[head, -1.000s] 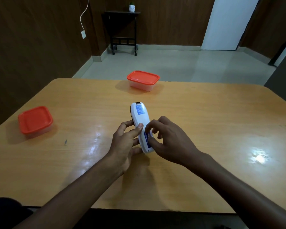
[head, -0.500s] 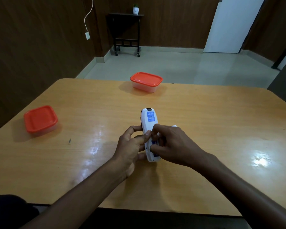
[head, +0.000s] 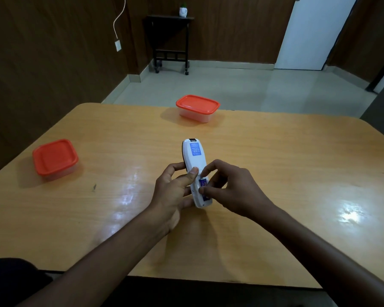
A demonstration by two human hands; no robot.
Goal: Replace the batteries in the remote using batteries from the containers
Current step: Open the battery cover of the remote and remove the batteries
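Note:
A white remote (head: 195, 156) lies back side up in my left hand (head: 171, 191), just above the table, its far end pointing away from me. The battery bay at its near end is uncovered, and a blue battery (head: 202, 182) shows inside. My right hand (head: 235, 189) reaches in from the right, with thumb and forefinger pinched on that battery. Two clear containers with orange lids are shut: one at the left (head: 54, 157), one at the far middle (head: 197, 104). Their contents are hidden. I cannot see the bay cover.
The wooden table (head: 275, 162) has rounded corners and glossy glare patches. Beyond it are a tiled floor, a small dark side table (head: 171, 36) against the wall, and a white door (head: 308, 32).
The remote has shifted slightly right and turned to point straight away from me. My right thumb and forefinger have closed onto the blue battery. The containers have not moved.

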